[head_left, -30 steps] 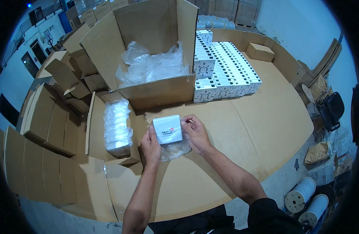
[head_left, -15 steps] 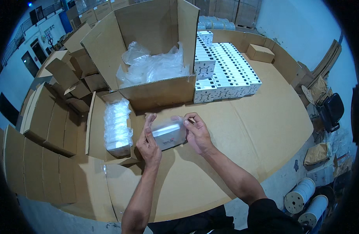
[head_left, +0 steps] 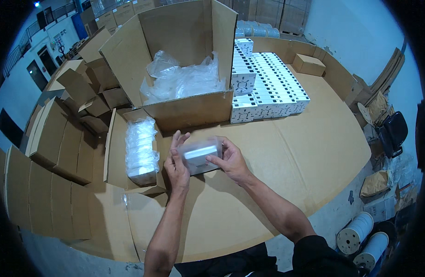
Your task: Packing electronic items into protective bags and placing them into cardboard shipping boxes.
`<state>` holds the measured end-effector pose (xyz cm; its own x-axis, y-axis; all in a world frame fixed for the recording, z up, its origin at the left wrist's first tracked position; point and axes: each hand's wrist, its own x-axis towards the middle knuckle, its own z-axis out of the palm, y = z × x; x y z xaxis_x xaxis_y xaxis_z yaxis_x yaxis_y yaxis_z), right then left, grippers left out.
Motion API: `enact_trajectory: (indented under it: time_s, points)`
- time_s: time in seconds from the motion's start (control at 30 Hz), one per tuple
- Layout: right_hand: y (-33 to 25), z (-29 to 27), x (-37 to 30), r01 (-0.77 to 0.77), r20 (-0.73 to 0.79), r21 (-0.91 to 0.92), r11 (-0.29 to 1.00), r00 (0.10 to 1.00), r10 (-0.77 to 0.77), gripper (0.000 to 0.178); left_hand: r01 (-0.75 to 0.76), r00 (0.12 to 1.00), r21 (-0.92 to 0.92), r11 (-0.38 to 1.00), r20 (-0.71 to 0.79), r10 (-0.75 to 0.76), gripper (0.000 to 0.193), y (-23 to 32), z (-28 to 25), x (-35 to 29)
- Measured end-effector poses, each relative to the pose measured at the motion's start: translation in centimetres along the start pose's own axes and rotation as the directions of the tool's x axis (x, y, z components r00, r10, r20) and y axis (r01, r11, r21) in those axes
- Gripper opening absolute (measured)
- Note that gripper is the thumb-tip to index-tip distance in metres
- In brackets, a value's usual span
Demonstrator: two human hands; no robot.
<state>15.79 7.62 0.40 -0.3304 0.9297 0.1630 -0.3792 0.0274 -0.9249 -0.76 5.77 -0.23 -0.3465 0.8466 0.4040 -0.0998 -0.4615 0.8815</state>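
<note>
1. The right hand [head_left: 231,162] grips a small white box [head_left: 199,158] in a clear bag [head_left: 204,144], thumb across its face.
2. The left hand [head_left: 177,167] has its fingers straightened and loosely parted beside the box's left edge; blur hides whether they touch the film.
3. The box is above the bench [head_left: 277,157], between both hands. With the firm hold on one side only, a slack thumb could let it drop, I judge.
4. Thin, slippery film could bunch or tear if the thumb drags across it.
5. Just left, an open carton [head_left: 112,154] holds a row of wrapped packs [head_left: 141,150]; a stray left wrist could knock it.
6. Beyond, a larger carton [head_left: 189,111] holds loose clear plastic [head_left: 184,83]; stacked printed boxes [head_left: 277,85] stand to its right.
7. Brown cardboard covers the bench, creased right of the hands.
8. Around it: brown cartons [head_left: 50,136] at left, a pale wall [head_left: 360,41], a black chair [head_left: 394,131] and spools [head_left: 355,232] at right.
</note>
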Motion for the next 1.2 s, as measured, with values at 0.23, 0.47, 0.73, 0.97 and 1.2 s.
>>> enact_trajectory:
  time_s: [0.23, 0.47, 0.73, 0.97, 1.2]
  points:
    - [-0.5, -1.1, -0.1, -0.018, 0.024, -0.114, 0.993, 0.999, 0.021, 0.036, 0.160, 0.958, 0.035, 0.987, 0.236, -0.163, 0.041, 0.2, -1.7, -0.7]
    - [-1.8, -1.7, -0.1, -0.063, 0.066, -0.205, 0.977, 0.995, 0.078, 0.014, 0.316, 0.908, 0.056, 0.947, 0.271, -0.319, 0.016, 2.0, -2.2, -1.0]
    - [-1.8, -2.3, -0.1, 0.015, 0.109, -0.206, 0.978, 0.994, 0.007, 0.008, 0.365, 0.920, 0.016, 0.931, 0.149, -0.363, 0.012, 1.2, -2.0, -1.4]
    - [-1.5, -2.2, -0.1, 0.022, 0.060, -0.166, 0.986, 0.998, -0.012, 0.013, 0.289, 0.957, -0.177, 0.941, 0.031, -0.288, 0.018, -0.1, -1.2, -1.9]
    - [-0.3, -1.9, 0.1, 0.099, -0.052, -0.130, 0.987, 0.993, -0.107, 0.015, 0.327, 0.939, -0.246, 0.912, -0.024, -0.343, 0.021, -0.3, -0.9, -2.2]
